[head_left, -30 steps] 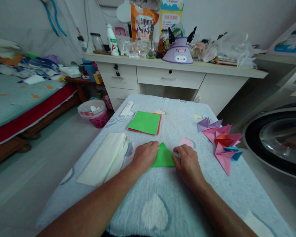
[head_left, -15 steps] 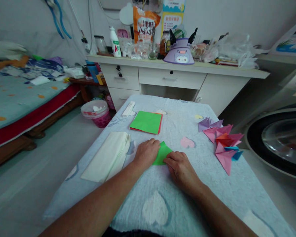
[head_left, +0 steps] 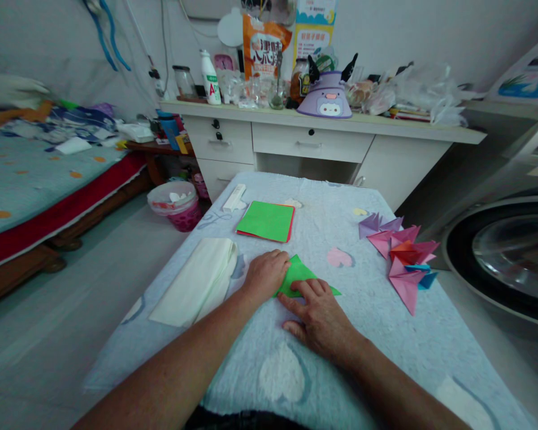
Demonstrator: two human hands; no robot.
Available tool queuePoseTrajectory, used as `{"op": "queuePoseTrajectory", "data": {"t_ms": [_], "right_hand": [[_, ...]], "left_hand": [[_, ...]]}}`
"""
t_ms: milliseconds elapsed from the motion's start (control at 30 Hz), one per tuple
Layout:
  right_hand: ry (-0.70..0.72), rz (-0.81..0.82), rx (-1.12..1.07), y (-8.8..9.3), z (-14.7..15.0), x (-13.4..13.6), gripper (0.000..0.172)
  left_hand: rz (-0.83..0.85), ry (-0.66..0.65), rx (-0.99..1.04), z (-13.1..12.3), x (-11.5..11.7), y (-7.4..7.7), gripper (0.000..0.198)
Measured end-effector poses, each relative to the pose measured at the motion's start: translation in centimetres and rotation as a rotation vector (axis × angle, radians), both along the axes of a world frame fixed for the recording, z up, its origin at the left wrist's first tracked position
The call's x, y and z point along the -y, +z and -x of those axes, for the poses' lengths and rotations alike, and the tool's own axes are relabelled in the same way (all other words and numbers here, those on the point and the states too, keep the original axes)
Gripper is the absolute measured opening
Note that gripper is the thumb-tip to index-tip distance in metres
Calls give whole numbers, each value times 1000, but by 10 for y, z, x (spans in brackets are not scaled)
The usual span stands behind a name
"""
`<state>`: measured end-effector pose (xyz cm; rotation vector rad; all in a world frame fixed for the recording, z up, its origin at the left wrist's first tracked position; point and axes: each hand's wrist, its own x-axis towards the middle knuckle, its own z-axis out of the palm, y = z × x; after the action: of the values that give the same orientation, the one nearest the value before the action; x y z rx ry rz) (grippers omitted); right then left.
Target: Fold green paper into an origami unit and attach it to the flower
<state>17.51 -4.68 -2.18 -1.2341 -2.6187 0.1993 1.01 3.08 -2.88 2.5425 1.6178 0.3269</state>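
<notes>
A folded piece of green paper (head_left: 297, 269) lies on the cloth-covered table in front of me, triangular in outline, with one tip up and one to the right. My left hand (head_left: 267, 273) grips its left side, fingers closed together and partly covering that edge. Across the lower part of the paper rests my right hand (head_left: 316, 307), fingers spread and thumb apart on the cloth. Beyond the hands sits a stack of square paper (head_left: 266, 221), green on top with red showing at its edges. Folded paper shapes (head_left: 403, 254) in purple, pink, orange and blue are grouped at the right.
Left of my arm lies a folded whitish sheet (head_left: 197, 280). A small white box (head_left: 234, 197) is near the far left table edge. White drawers (head_left: 311, 142) stand behind, a washing machine (head_left: 506, 251) at right, a pink bin (head_left: 183, 215) and a bed (head_left: 49, 173) at left.
My right hand has gone from closed fingers at the paper's right edge to spread fingers over it. The paper's right side now extends to a point. My left hand stays put.
</notes>
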Motion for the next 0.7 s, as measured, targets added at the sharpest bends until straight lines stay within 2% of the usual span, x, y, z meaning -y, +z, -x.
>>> {"op": "queuePoseTrajectory", "data": {"t_ms": [100,333,700], "right_hand": [[3,2,26,-2,1,1,51],[-48,-9,59,3,-9,4,41],[-155,-105,93,-1,-57,22,40]], "left_hand": [[6,3,3,0,0,1,16],[-17,0,8,-1,0,-6,16],[-35,9,7,0,0,-7,14]]}}
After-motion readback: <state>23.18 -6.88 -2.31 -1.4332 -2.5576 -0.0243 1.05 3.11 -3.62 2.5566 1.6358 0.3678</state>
